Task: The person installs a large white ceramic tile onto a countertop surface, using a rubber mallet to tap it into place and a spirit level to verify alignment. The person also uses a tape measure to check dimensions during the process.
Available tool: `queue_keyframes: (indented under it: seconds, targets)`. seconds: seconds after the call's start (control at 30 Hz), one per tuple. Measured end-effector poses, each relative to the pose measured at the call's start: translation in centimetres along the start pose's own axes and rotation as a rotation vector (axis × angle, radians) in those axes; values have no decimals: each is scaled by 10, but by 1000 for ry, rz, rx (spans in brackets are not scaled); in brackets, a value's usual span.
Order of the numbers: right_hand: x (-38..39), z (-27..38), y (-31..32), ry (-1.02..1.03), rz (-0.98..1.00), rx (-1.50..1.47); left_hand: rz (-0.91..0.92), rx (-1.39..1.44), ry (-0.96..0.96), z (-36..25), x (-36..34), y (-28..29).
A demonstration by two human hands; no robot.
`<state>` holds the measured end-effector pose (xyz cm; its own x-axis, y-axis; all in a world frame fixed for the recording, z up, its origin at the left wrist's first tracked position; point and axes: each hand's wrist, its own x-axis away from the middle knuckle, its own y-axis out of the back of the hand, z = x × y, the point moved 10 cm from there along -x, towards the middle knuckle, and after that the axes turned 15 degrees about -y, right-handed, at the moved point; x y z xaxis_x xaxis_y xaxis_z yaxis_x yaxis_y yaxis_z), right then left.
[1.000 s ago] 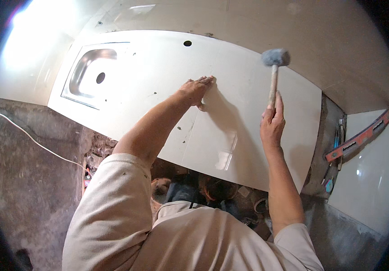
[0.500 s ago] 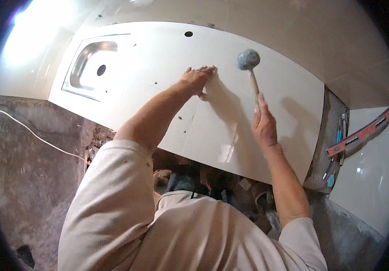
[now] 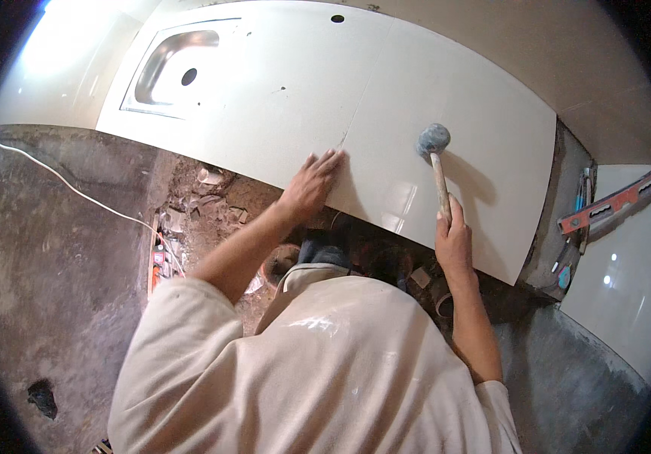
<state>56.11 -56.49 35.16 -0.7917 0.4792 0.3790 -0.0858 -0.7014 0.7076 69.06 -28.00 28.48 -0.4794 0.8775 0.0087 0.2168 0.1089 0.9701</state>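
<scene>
A glossy white tiled countertop [image 3: 265,129] stretches across in front of me, with a thin joint line between its slabs. My left hand [image 3: 312,181] lies on it by the near edge, fingers stretched out and fingertips close to the joint. In my right hand [image 3: 454,238] is the wooden handle of a rubber mallet [image 3: 434,139], gripped near its lower end. The mallet's grey head is over the right-hand slab, its shadow falling to the right; I cannot tell whether it touches the surface.
A steel sink basin [image 3: 155,83] is set into the counter's left end, and a round hole [image 3: 337,19] sits by the wall. At right, a red spirit level [image 3: 616,200] lies across a white slab [image 3: 619,287]. Rubble [image 3: 204,204] and a white cable [image 3: 76,195] are at left.
My left hand has slid back toward the counter's near edge. The mallet and my right hand have come nearer to me over the right-hand slab. The view has shifted too.
</scene>
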Motion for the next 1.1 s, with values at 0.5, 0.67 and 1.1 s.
queue_keyframes:
  seconds: [0.5, 0.67, 1.1]
  targets:
    - [39, 12, -5, 209, -3, 105, -730, 1322, 1343, -11, 103, -62]
    - [45, 27, -7, 261, 37, 47, -804, 1398, 1366, -15, 105, -61]
    - [47, 46, -24, 617, -63, 91, -910, 1439, 1356, -12, 105, -71]
